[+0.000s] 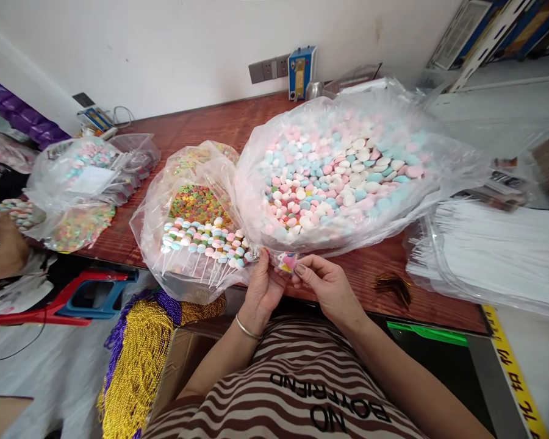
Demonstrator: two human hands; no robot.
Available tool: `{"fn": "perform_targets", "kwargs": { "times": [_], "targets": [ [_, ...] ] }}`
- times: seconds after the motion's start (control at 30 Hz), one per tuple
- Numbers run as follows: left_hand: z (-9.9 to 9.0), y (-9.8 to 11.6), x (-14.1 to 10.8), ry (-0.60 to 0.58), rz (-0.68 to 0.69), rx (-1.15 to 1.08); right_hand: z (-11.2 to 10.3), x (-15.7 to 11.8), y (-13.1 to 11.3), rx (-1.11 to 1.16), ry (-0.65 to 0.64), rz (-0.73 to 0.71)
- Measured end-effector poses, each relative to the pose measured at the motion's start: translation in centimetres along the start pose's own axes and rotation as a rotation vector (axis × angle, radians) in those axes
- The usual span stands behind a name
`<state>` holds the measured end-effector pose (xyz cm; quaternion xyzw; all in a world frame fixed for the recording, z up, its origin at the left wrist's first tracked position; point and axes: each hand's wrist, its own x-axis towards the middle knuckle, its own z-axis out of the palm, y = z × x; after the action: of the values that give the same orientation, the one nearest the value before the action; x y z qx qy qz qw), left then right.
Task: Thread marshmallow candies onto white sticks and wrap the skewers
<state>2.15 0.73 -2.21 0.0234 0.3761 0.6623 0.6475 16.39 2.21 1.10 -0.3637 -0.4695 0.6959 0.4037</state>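
Between both hands, just over the table's front edge, is a small clear plastic packet [285, 261] with a colourful print. My left hand [266, 286] pinches its left end between thumb and fingers. At the packet's right end, the thumb and forefinger of my right hand [327, 286] are closed on it. Close by on the left, several sticks threaded with pastel candies [205, 241] lie in an open plastic bag [149, 213] over small colourful ring-shaped pieces [199, 204]. Behind my hands a large clear bag holds many pink, white and blue disc candies [348, 174].
White sticks [503, 250] fill a bag at the right. Gold twist ties [396, 286] lie on the reddish table [183, 125]. A blue device [302, 72] stands by the wall. Gold and purple bead strands [139, 360] hang below. At far left is another person's hand [2, 250].
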Motion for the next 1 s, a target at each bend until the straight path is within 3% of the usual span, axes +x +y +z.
{"fn": "perform_targets", "kwargs": {
  "times": [0.2,0.43,0.63,0.77,0.87,1.0],
  "targets": [
    [0.6,-0.2,-0.2,0.02,0.093,-0.035,-0.1,0.0,-0.6,-0.151,0.031,-0.109],
    [1.2,-0.7,-0.5,0.012,0.327,0.087,-0.5,0.4,0.1,-0.1,0.075,-0.087],
    [1.8,-0.4,-1.6,-0.085,0.208,0.247,-0.8,0.3,0.2,-0.184,0.103,-0.148],
    [2.0,-0.7,-1.4,-0.008,0.26,0.167,-1.0,0.5,0.1,-0.215,0.15,-0.138],
    [1.5,-0.8,-0.8,0.05,0.226,0.102,-1.1,0.5,0.0,-0.295,0.149,-0.116],
    [1.1,-0.7,-0.5,0.084,0.207,0.109,-1.5,0.3,0.0,-0.412,0.153,-0.281]
  ]
}}
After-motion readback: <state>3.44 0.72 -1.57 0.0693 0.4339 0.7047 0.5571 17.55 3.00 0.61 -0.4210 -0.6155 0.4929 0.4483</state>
